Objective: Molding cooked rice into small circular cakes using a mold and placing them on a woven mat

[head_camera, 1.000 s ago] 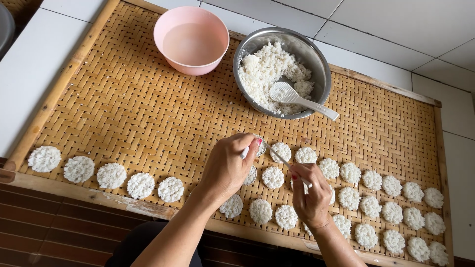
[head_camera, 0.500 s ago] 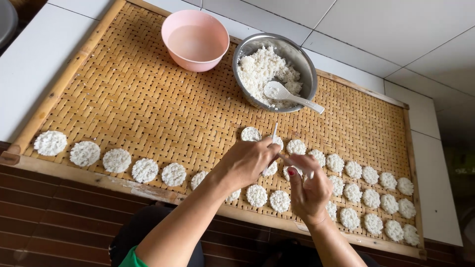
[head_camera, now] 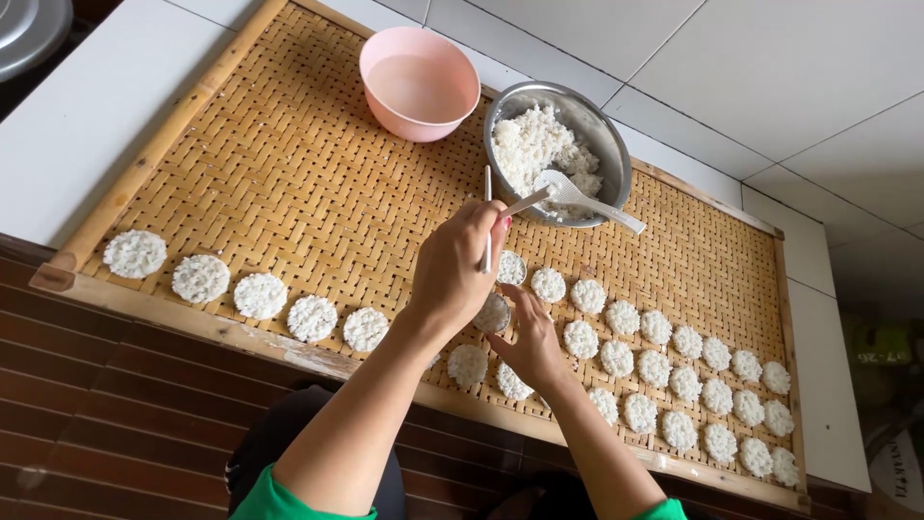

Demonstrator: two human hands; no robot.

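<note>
My left hand (head_camera: 454,277) grips two thin sticks (head_camera: 488,220) that point up toward the steel bowl of white rice (head_camera: 539,149). Just below it, my right hand (head_camera: 527,345) pinches a small round disc of rice (head_camera: 493,313) over the woven bamboo tray (head_camera: 289,183). A round rice cake (head_camera: 511,267) lies right above the fingers. Several flat round rice cakes (head_camera: 654,366) lie in rows along the tray's near right side, and a single row (head_camera: 260,295) runs along the near left edge.
A white spoon (head_camera: 585,197) rests in the steel bowl. A pink bowl (head_camera: 419,82) holding liquid stands at the tray's far edge, to the bowl's left. White tiled counter (head_camera: 751,67) surrounds the tray; a brick front lies below its near wooden rim (head_camera: 241,337).
My left hand has risen and swung its sticks up toward the steel bowl. The right hand stays low over the cakes with the rice disc. The view has shifted.
</note>
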